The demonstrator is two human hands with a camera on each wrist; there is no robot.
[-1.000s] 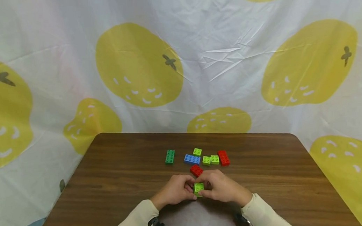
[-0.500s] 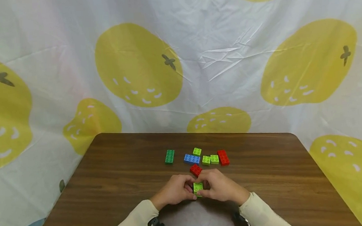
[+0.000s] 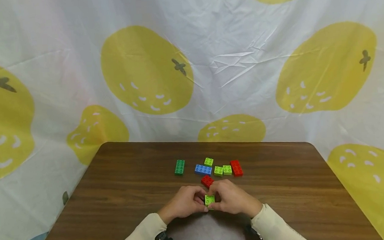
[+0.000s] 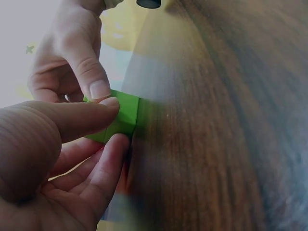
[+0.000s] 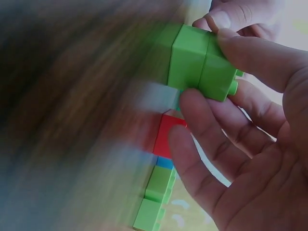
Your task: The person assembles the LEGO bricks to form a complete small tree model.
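Two lime-green toy building bricks stand stacked near the table's front, the upper brick [image 5: 219, 79] flush on the lower brick [image 5: 186, 57] with no visible gap between them in the right wrist view. From the left, my left hand [image 3: 185, 201] pinches the stack between thumb and fingers, as the left wrist view shows on the green side [image 4: 127, 111]. My right hand [image 3: 230, 196] grips it from the other side, its thumb at the near face and index finger at the far edge. In the head view the studded top [image 3: 210, 199] shows between both hands.
Just beyond my hands lies a red brick [image 3: 207, 181]. Further back are a blue brick [image 3: 203, 169], a dark green brick [image 3: 179, 167], another red brick [image 3: 236, 167] and several lime-green bricks [image 3: 218, 171]. Behind the wooden table [image 3: 132, 169] hangs a lemon-print curtain [image 3: 236, 83].
My right hand and forearm have shifted slightly left, and the right thumb now covers more of the stack's near side. The left hand stays nearly still, and the other bricks lie unchanged.
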